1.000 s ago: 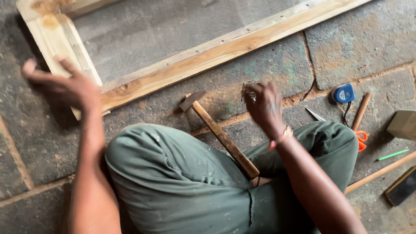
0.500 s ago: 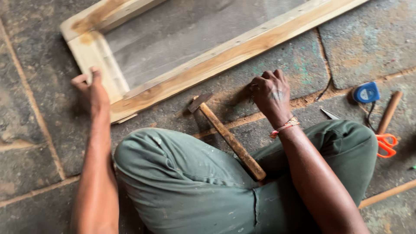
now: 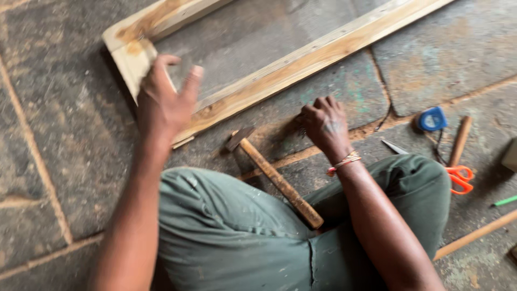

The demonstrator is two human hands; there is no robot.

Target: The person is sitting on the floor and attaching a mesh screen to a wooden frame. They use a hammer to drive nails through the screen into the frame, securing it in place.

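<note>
1. Upper left of the frame: the left hand lies over the corner of a pale wooden frame, fingers spread and loosely open, blurred. Whether the palm presses on the wood or only hovers over it, I cannot tell; it grips nothing.
2. Across the top of the frame, the wooden frame lies flat on the stone floor, its long rail slanting from the corner at the upper left up to the upper right.
3. Centre of the frame: the right hand rests knuckles-up on the floor, fingers curled tight together. What they pinch, if anything, is too small to tell.
4. Just left of that hand lies a hammer, its head toward the wooden frame and its wooden handle running down to the lower middle, over the person's green trouser leg. Neither hand touches it.
5. Right side of the frame: a blue tape measure, a wooden-handled tool and orange-handled scissors lie near one another on the floor.
</note>
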